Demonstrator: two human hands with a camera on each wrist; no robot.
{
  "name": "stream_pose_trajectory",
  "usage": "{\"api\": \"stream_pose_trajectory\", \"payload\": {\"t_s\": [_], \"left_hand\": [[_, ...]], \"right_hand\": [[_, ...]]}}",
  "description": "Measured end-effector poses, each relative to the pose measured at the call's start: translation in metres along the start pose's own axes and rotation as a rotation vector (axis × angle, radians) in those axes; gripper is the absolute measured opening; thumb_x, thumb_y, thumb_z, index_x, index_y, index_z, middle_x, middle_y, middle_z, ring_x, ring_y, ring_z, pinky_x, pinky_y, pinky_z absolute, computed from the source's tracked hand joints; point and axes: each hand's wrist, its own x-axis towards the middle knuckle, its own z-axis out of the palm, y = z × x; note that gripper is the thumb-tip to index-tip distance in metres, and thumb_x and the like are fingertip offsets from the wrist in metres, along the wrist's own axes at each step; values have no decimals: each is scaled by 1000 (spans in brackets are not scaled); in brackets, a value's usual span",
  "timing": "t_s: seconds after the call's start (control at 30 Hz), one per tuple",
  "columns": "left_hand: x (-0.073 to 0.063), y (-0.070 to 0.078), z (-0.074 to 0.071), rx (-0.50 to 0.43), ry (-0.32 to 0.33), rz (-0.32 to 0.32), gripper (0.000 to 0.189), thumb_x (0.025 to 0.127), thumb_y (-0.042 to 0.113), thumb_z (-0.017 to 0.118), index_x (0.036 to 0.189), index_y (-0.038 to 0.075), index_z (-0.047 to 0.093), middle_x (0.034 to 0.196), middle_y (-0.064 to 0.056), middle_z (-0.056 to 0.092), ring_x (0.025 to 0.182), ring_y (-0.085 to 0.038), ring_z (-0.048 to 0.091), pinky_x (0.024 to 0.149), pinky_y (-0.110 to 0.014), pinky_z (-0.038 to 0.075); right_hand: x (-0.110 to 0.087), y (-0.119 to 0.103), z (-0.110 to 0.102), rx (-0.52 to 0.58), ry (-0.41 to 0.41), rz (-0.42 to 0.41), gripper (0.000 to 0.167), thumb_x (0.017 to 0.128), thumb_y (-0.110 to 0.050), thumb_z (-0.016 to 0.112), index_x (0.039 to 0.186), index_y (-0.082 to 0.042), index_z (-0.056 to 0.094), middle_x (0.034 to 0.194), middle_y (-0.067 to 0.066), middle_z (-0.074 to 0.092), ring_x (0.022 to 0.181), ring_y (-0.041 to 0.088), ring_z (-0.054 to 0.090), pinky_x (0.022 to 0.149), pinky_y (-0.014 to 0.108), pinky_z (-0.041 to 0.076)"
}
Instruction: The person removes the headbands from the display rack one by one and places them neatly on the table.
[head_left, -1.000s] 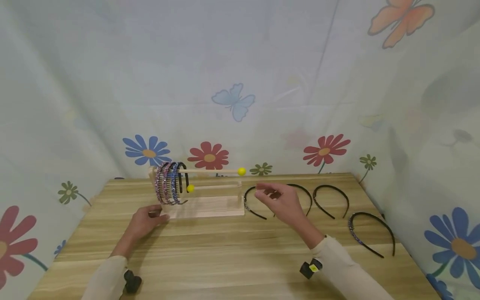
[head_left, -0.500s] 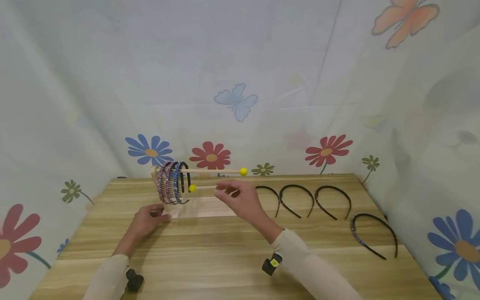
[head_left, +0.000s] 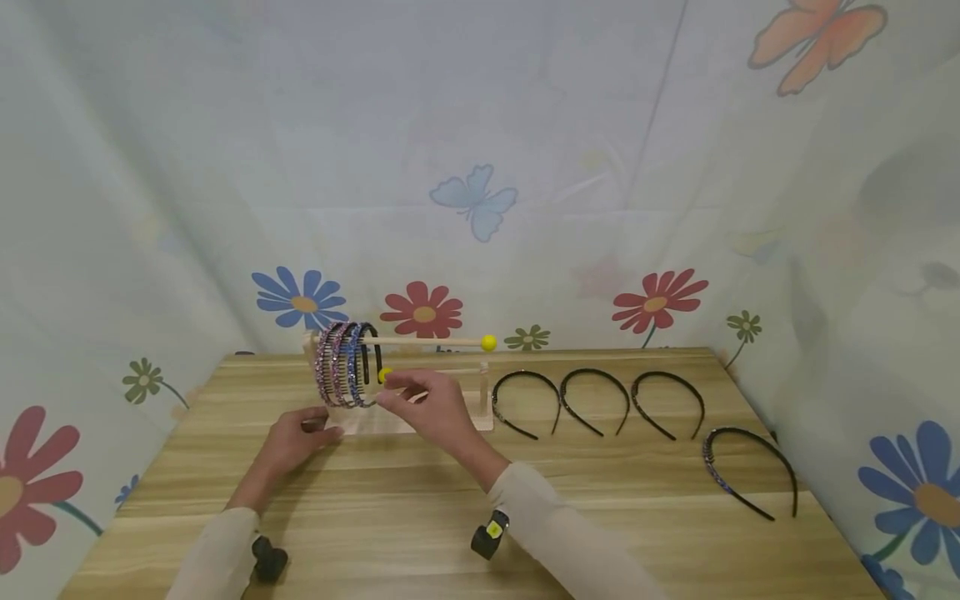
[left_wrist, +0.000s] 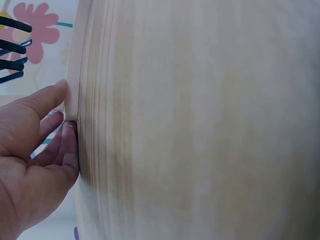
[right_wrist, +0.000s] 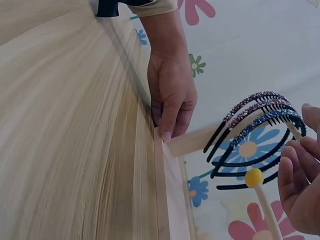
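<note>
A wooden rack [head_left: 480, 418] with two horizontal rods tipped by yellow balls [head_left: 489, 342] stands at the table's left back. Several headbands [head_left: 332, 367] hang side by side on its left part, with pink, purple and blue glittery tops and black comb teeth. My left hand [head_left: 295, 437] holds the rack's base at its front left corner, thumb on top, as the left wrist view shows. The right hand [head_left: 431, 408] is beside the blue headband [right_wrist: 257, 122] and the lower rod's yellow ball, its fingers loosely bent. Whether a fingertip touches the headband is hard to tell.
Several black headbands lie on the wood-grain table: three in a row, one of them a headband [head_left: 596, 371] in the middle, and a glittery headband [head_left: 716, 475] further front right. A flowered curtain [head_left: 480, 275] hangs behind the table.
My right hand has moved left from above the loose headbands, across the rack's front, to the hung headbands. The left hand stays at the rack's base.
</note>
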Motion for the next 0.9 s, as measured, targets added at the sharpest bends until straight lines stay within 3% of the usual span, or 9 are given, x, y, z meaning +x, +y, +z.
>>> {"api": "stream_pose_trajectory", "payload": {"t_s": [0.33, 0.63, 0.9], "left_hand": [[-2, 3, 0, -2, -1, -3, 59, 95, 33, 76, 136, -6, 61, 136, -29, 61, 121, -44, 63, 98, -55, 53], [-3, 4, -1, 0, 2, 1, 59, 95, 35, 75, 136, -5, 61, 135, -29, 62, 120, -44, 63, 97, -55, 53], [-3, 3, -2, 2, 4, 1, 59, 95, 34, 75, 136, -5, 61, 135, -29, 62, 119, -43, 64, 97, -54, 54]], "right_hand": [[10, -6, 23, 10, -31, 73, 35, 93, -37, 77, 121, -17, 76, 114, -9, 75, 88, 1, 66, 73, 20, 56], [15, -10, 34, -4, -41, 112, 35, 91, -36, 79, 120, -17, 76, 101, -10, 77, 85, -1, 66, 68, 20, 56], [19, -12, 38, -33, -51, 125, 34, 92, -36, 78, 120, -16, 75, 100, -11, 76, 85, -1, 65, 68, 19, 56]]}}
